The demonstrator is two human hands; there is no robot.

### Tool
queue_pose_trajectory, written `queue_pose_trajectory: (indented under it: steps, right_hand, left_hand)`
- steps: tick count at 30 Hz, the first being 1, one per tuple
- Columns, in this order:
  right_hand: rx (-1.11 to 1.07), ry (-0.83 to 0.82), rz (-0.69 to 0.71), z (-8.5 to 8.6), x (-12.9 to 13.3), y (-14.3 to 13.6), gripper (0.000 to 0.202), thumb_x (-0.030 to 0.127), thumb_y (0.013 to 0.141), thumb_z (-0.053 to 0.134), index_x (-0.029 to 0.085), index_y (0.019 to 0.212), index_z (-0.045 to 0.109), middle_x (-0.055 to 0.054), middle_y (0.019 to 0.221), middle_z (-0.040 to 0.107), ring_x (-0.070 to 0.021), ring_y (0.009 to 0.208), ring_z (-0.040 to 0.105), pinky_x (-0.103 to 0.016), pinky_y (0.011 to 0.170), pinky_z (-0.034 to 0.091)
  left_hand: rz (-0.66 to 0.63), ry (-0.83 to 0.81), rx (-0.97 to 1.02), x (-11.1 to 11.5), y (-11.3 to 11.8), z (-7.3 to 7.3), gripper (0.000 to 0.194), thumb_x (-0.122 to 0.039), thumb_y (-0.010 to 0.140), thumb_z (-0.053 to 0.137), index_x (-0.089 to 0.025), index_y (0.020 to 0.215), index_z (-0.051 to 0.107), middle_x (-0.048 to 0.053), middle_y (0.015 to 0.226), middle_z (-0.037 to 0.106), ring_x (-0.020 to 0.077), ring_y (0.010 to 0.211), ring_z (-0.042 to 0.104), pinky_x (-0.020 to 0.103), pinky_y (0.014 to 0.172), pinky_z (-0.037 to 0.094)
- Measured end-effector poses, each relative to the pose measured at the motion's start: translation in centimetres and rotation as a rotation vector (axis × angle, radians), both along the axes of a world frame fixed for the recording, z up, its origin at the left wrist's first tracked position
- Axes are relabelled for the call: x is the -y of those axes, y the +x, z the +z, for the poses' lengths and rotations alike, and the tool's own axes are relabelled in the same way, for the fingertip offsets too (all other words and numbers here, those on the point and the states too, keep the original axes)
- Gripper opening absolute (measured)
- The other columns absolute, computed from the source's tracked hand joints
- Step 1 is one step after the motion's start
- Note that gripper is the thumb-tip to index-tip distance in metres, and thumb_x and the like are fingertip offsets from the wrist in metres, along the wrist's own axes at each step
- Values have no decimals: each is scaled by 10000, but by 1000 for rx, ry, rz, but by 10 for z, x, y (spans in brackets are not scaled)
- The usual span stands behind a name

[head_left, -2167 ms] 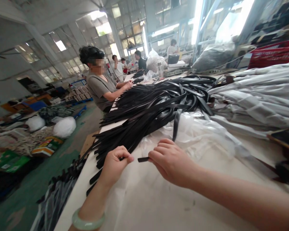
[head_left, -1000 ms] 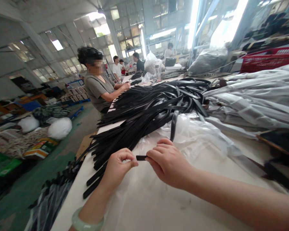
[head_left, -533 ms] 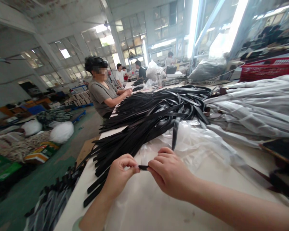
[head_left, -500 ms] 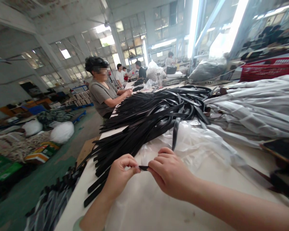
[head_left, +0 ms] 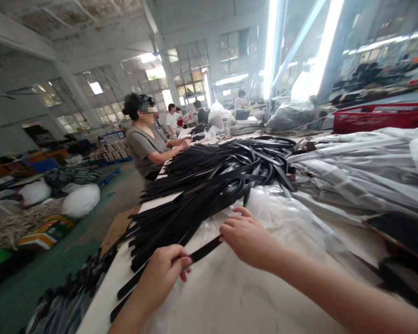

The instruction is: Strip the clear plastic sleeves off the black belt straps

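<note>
A black strap (head_left: 206, 249) is stretched between my two hands above the pale table. My left hand (head_left: 167, 273) pinches its near end between thumb and fingers. Farther along, my right hand (head_left: 245, 239) is closed round the same strap, part of which rises behind the fingers. Just beyond my hands lies a large heap of black straps (head_left: 195, 199), their ends fanned toward the table's left edge. Clear plastic film (head_left: 275, 208) lies crumpled beside and beyond my right hand.
White-wrapped strips (head_left: 365, 167) are piled on the right, with a red basket (head_left: 379, 118) behind them. A person in a grey shirt (head_left: 144, 146) stands at the table's left side. More wrapped straps (head_left: 73, 301) hang or lie below the left edge.
My hands have moved apart, my left hand down and to the left, so a longer stretch of strap shows between them. The whole view has shifted slightly.
</note>
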State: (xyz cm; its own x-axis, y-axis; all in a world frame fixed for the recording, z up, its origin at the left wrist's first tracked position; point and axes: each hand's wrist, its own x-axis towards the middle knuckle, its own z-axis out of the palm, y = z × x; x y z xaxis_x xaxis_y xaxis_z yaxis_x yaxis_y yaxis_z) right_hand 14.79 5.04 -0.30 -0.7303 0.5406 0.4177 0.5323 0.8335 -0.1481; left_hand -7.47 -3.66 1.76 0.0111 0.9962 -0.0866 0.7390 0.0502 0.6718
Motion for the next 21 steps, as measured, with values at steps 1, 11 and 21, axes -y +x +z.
queue_pose_trajectory:
  steps: [1, 11, 21]
  right_hand:
    - [-5, 0, 2, 1, -1, 1, 183, 205, 925, 499, 186, 750, 551, -1, 742, 610, -164, 748, 560, -381, 1003, 185]
    - [56, 73, 182, 10, 39, -12, 58, 124, 792, 527, 176, 773, 545, -24, 721, 578, -178, 698, 491, -366, 862, 256]
    - [6, -24, 123, 2, 12, -1, 220, 214, 934, 495, 171, 734, 576, -17, 717, 604, -163, 735, 550, -365, 918, 237]
  left_hand:
    - [-9, 7, 16, 0, 1, 0, 223, -259, 839, 503, -163, 693, 641, 18, 643, 669, 162, 622, 606, 249, 613, 392]
    - [-144, 41, -8, 1, 18, -8, 201, -111, 760, 506, -157, 733, 700, 27, 720, 697, 162, 707, 615, 259, 692, 414]
    - [-142, -307, 423, 0, -26, -3, 472, -294, 618, 801, -109, 1033, 671, 105, 990, 705, 220, 881, 632, 290, 761, 468]
